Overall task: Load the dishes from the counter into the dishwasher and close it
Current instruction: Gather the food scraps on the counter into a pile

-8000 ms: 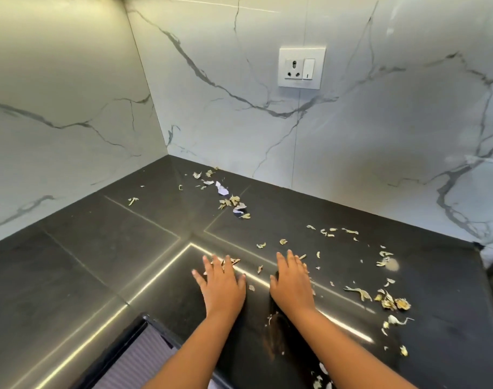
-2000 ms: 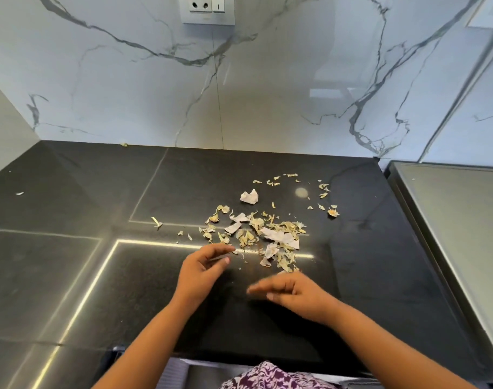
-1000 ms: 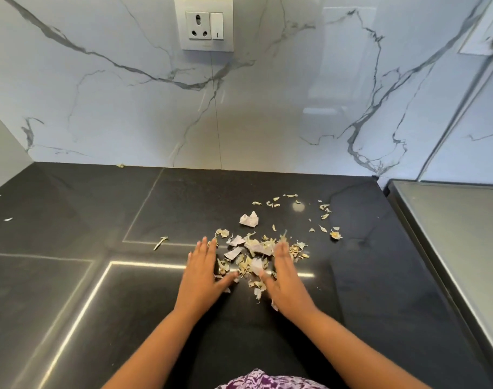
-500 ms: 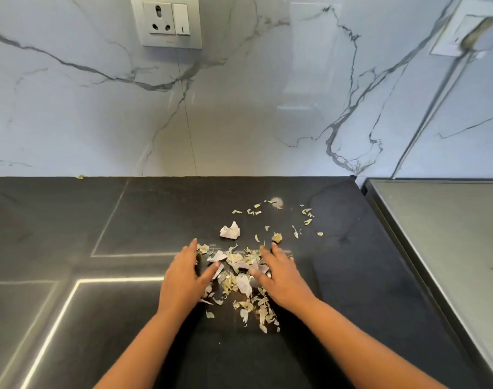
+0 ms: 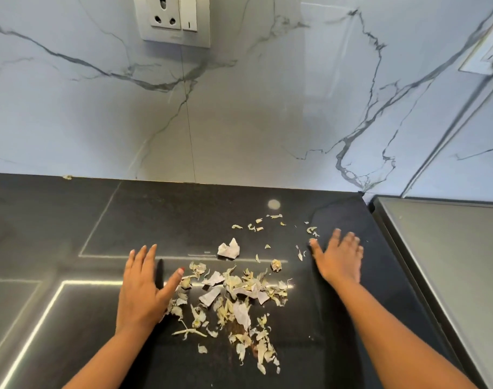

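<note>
Right hand (image 5: 339,261) shifted right, papery peel scraps (image 5: 234,296)

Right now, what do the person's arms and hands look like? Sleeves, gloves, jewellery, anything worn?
Both forearms are bare as far as the frame shows: no sleeves, gloves, watch or bracelets. The left hand and right hand show no rings. Nails are short; the left thumbnail looks painted red, the other nails look pale, though they are too small to tell polish. No markings or tattoos show.

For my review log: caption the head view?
Both hands, left and right, flat on black counter flanking peel scraps.
</note>
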